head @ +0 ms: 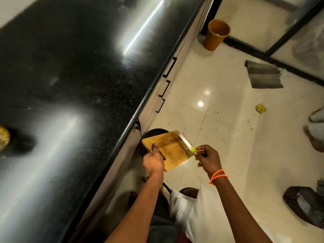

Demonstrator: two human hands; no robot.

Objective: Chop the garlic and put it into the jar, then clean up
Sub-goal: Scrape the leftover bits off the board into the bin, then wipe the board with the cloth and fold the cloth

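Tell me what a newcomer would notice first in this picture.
First, the two hands low in the middle: the left hand holds a wooden board tilted over a dark bin beside the counter, while the right hand holds a knife with its blade against the board. Next, the glossy black counter fills the left, and an orange bucket stands on the floor at the top.

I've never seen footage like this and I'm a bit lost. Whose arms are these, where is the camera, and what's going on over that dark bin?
There is no machine: a person wears a camera on the head, looking down at their own arms. The left hand grips a wooden cutting board above a dark bin on the floor. The right hand holds a knife with a green handle, its blade lying across the board. To the left runs a black countertop. An orange bucket stands farther off on the tiled floor.
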